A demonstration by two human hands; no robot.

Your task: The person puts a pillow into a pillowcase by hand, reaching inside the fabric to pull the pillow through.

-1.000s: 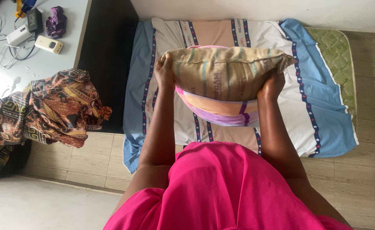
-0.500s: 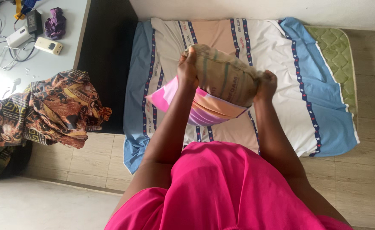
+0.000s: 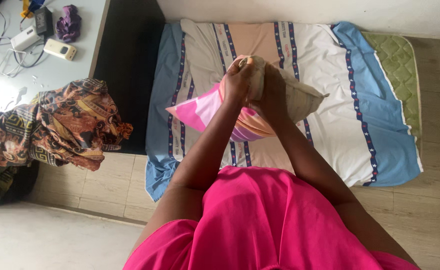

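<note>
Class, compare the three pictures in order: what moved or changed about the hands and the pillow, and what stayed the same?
The pillow turned from broadside to end-on. The left hand and right hand came together from its two ends to grip one end. The pink pillowcase swung out to the left. The striped sheet, the patterned cloth and the desk stayed as they were.
</note>
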